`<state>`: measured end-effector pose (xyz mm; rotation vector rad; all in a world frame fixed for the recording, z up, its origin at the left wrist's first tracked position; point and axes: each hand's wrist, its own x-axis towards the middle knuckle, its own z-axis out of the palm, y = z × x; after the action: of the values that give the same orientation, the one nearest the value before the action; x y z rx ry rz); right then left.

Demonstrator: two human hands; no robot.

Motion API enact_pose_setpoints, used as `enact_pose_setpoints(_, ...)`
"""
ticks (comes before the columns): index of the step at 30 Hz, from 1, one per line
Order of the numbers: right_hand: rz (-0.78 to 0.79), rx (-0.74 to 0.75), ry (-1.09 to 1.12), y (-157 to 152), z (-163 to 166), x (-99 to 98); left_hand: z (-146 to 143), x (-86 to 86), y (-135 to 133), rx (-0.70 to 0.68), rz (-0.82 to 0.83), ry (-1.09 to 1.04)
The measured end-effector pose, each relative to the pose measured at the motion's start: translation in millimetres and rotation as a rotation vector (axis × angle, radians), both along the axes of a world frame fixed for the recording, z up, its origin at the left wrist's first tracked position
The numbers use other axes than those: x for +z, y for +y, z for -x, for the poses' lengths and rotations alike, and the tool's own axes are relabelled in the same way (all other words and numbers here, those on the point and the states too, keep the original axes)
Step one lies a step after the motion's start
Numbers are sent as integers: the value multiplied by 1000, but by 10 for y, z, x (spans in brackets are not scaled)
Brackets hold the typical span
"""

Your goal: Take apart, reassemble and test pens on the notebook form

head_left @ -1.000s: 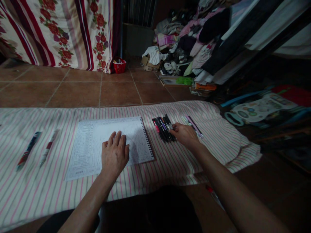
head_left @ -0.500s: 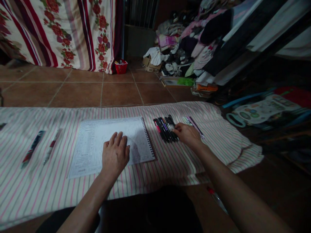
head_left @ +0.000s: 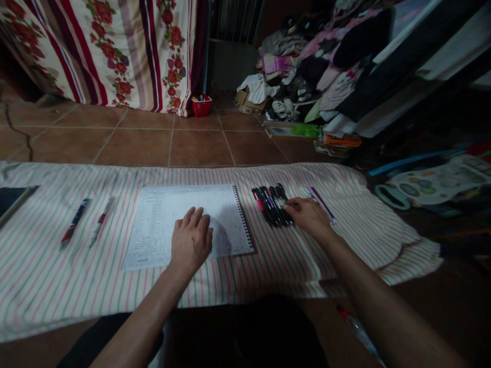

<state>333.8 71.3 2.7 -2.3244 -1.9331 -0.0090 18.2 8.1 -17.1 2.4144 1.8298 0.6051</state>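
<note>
My left hand point(head_left: 192, 239) lies flat and open on a spiral-bound sheet of printed paper point(head_left: 169, 217) in the middle of a striped cloth point(head_left: 268, 255). My right hand point(head_left: 310, 217) rests with curled fingers at the right side of a row of several dark pens point(head_left: 271, 204), its fingertips touching the nearest pens. Whether it grips one is hidden. A further pen or two point(head_left: 321, 202) lie just right of that hand.
Two pens point(head_left: 74, 227) lie on the cloth to the left, with a dark flat object point(head_left: 11, 199) at the far left edge. Brown floor tiles, a small red basket point(head_left: 201, 106), a flowered curtain point(head_left: 115, 46) and a clothes pile point(head_left: 307, 76) lie beyond.
The view has shifted left, revealing the dark object at the cloth's left edge. Both hands keep their places on the paper and at the pens.
</note>
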Motion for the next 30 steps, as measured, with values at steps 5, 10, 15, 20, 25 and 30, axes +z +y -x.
enact_pose_setpoints(5,4,-38,104,1,30,27,133,0,43,42,-99,-169)
enact_pose_setpoints(10,-187,-75,204,-57,299,256,627,223,80,258,-134,-126)
enact_pose_setpoints(15,-258,-2,569,-133,943,402,1361,351,42,671,-118,-76)
enact_pose_setpoints(20,-198,188,843,-256,1775,330,1781,358,-79,883,-115,-125)
enact_pose_setpoints(25,-129,417,977,-396,2363,122,1776,291,-105,774,-1,-51)
enact_pose_setpoints(30,-100,535,983,-492,2580,-36,1756,175,-64,789,110,11)
